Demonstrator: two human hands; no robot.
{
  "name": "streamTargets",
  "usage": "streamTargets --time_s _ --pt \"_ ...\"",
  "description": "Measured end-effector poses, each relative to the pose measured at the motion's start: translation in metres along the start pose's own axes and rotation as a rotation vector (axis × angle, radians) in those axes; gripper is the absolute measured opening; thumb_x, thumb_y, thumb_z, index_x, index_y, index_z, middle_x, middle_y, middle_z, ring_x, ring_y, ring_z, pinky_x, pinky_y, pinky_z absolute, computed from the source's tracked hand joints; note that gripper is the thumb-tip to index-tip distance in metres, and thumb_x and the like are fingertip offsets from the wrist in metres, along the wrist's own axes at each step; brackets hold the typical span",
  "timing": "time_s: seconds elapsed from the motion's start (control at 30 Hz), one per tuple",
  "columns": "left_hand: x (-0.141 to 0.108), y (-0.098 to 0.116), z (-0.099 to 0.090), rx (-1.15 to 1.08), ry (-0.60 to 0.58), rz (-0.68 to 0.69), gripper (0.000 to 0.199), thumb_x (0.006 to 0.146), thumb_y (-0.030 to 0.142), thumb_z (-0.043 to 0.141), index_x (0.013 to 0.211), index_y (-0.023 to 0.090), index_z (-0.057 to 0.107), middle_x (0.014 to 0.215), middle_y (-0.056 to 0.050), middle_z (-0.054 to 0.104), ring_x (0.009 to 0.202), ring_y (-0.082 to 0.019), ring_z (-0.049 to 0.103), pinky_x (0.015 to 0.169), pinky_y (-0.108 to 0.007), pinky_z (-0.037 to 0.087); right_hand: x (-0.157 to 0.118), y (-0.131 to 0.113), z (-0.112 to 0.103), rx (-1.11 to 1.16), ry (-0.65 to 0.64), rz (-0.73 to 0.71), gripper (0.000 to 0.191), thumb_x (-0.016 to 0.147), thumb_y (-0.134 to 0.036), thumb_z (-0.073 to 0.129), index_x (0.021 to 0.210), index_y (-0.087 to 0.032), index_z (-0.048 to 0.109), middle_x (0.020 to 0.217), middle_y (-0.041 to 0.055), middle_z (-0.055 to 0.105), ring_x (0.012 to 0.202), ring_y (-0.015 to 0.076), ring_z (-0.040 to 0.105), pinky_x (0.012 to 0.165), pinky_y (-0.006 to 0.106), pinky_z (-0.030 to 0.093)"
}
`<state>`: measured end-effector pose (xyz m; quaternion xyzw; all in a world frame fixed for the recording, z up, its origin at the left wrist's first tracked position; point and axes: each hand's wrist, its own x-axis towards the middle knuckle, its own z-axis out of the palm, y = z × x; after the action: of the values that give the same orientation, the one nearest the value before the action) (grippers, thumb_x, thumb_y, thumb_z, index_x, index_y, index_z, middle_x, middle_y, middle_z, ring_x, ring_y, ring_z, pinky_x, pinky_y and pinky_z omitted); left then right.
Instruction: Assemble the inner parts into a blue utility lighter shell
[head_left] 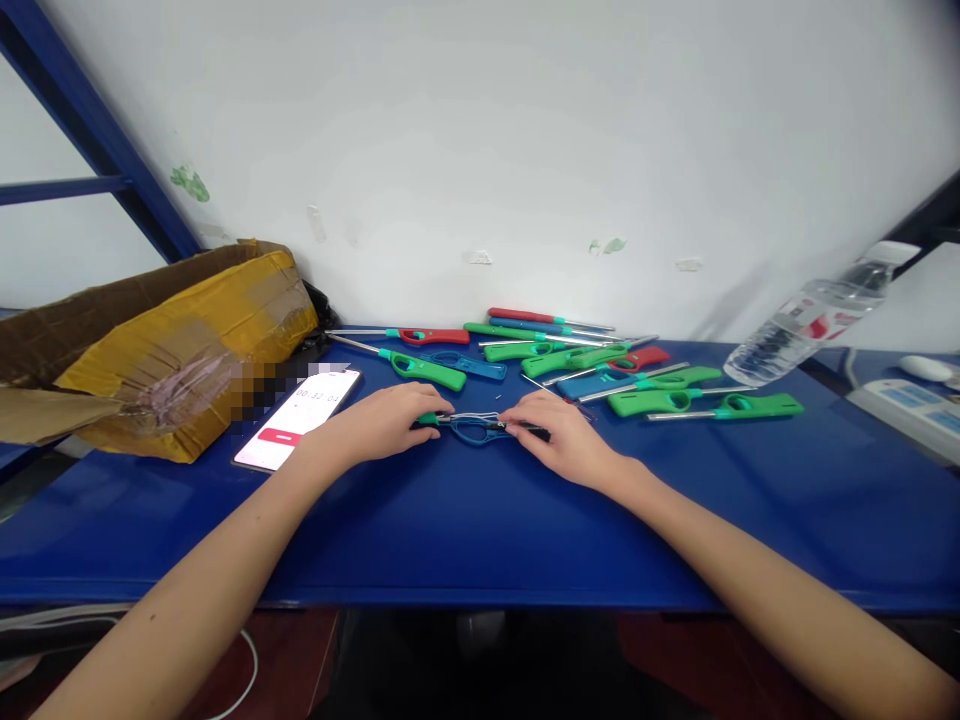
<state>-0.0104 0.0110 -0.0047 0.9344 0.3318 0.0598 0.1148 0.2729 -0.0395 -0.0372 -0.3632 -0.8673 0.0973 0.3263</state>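
Left hand (pixel 394 425) pinches blue lighter (pixel 472 439) at green end, right hand (pixel 559 437) pinching the other; room toward front edge of table (pixel 465 540), other lighters (pixel 596 357) crowd beyond.

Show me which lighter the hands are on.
The blue lighter between the left hand and right hand; it is nearest the table's front edge, while the others lie farther back.

Left fingers (pixel 429 404), right fingers (pixel 519 411) on blue lighter (pixel 489 437)

Phone screen (pixel 306 412): 00:32.04 | bottle label (pixel 816 318): too small to read
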Motion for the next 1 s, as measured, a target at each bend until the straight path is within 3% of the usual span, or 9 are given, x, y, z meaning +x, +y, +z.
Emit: streamTargets --time_s 0.23,1.0 --pt "-0.0007 -0.0023 -0.0058 -0.004 -0.016 0.008 0.02 0.092 0.023 0.058 0.108 0.026 0.07 0.106 -0.002 0.069 0.093 -0.019 0.064 0.081 -0.028 0.048 -0.0001 -0.0008 -0.0011 -0.003 -0.001 -0.01 0.02 0.095 -0.019 0.055 0.107 -0.019 0.071 0.091 0.0082 0.072 0.091 0.0226 0.061 0.08 0.038 0.055" --pt "-0.0006 0.0023 -0.0073 -0.008 0.008 -0.004 0.022 0.092 0.022 0.051 0.106 0.023 0.069 0.103 -0.004 0.07 0.089 -0.019 0.064 0.077 -0.028 0.047 0.0012 -0.0044 -0.0031 -0.041 -0.005 -0.017 0.02 0.095 -0.021 0.054 0.105 -0.021 0.071 0.089 0.008 0.072 0.09 0.0236 0.063 0.08 0.041 0.055"
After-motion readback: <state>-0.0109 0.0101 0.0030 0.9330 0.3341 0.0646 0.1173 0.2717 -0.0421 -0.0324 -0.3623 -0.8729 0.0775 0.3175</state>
